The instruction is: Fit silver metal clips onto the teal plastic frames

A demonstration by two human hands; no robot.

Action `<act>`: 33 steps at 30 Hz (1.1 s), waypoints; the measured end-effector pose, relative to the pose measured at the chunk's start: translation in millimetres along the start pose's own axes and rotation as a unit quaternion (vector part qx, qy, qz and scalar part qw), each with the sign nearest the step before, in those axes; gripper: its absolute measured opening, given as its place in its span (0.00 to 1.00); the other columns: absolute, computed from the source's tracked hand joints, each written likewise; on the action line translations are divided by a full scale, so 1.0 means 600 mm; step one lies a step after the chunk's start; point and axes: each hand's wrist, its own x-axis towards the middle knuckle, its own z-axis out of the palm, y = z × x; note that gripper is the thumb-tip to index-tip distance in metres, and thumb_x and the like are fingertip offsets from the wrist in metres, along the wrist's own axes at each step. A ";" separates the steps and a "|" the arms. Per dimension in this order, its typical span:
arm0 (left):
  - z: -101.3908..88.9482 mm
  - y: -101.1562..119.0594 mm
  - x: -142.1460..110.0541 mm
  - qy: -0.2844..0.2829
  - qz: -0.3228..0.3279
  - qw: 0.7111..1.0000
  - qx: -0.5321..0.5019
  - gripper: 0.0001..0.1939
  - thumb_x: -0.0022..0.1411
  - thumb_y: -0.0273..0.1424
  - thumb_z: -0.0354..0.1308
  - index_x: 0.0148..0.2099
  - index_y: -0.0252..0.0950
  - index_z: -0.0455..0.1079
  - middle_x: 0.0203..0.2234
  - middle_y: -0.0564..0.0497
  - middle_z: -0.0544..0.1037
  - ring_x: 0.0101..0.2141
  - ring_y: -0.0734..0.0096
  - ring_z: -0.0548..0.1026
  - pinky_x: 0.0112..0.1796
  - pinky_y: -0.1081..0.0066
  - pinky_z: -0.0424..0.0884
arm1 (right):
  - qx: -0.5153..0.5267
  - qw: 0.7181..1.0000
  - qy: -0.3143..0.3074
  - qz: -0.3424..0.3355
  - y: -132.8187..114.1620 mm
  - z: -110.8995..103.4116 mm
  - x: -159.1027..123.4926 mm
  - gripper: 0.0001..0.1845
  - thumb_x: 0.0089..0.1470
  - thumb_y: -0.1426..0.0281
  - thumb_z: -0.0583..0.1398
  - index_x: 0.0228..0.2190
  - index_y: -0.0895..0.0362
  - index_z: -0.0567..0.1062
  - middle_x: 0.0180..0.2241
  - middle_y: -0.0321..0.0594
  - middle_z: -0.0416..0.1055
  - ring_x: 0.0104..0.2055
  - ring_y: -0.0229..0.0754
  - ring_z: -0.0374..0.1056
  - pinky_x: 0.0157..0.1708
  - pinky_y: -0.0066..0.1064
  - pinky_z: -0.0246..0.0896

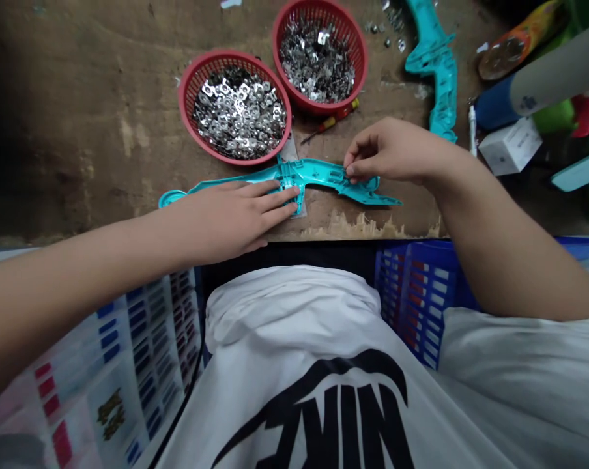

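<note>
A long teal plastic part [318, 177] lies across the near edge of the wooden bench. My left hand [226, 218] lies flat on its left half, fingers stretched out and pressing it down. My right hand [392, 153] pinches its fingertips together on the part's right half; what is between them is too small to make out. Two red round baskets [189, 85] [360, 55] full of small shiny metal pieces stand just behind the part.
A second teal part [438, 71] lies at the back right. A red-handled screwdriver [333, 120] rests between the baskets and the part. Boxes, a blue-and-grey cylinder [529, 94] and clutter fill the far right. A blue crate [416, 293] and a white crate [143, 352] flank my lap.
</note>
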 end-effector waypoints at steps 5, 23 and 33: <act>-0.002 0.002 0.001 -0.002 0.001 1.000 -0.001 0.47 0.85 0.36 0.73 0.97 0.43 0.64 0.93 0.38 0.66 0.90 0.31 0.67 0.88 0.40 0.69 | -0.023 1.000 0.006 0.014 -0.002 0.005 0.004 0.17 0.68 0.52 0.81 0.48 0.50 0.96 0.38 0.45 0.92 0.45 0.59 0.90 0.50 0.46 0.85; -0.023 0.007 0.000 0.028 -0.005 0.999 -0.025 0.34 0.90 0.53 0.71 0.85 0.42 0.80 0.84 0.39 0.82 0.83 0.36 0.78 0.84 0.46 0.74 | -0.181 0.980 0.070 -0.041 -0.054 0.041 -0.021 0.14 0.71 0.65 0.73 0.52 0.55 0.97 0.46 0.51 0.93 0.52 0.65 0.87 0.56 0.49 0.78; -0.096 -0.052 0.006 0.189 -0.148 0.968 0.074 0.24 0.96 0.46 0.54 0.57 0.44 0.91 0.52 0.42 0.91 0.61 0.44 0.85 0.58 0.46 0.84 | -0.256 0.965 0.008 -0.049 -0.100 0.073 -0.039 0.16 0.74 0.76 0.67 0.48 0.55 0.97 0.45 0.50 0.94 0.49 0.60 0.88 0.46 0.42 0.66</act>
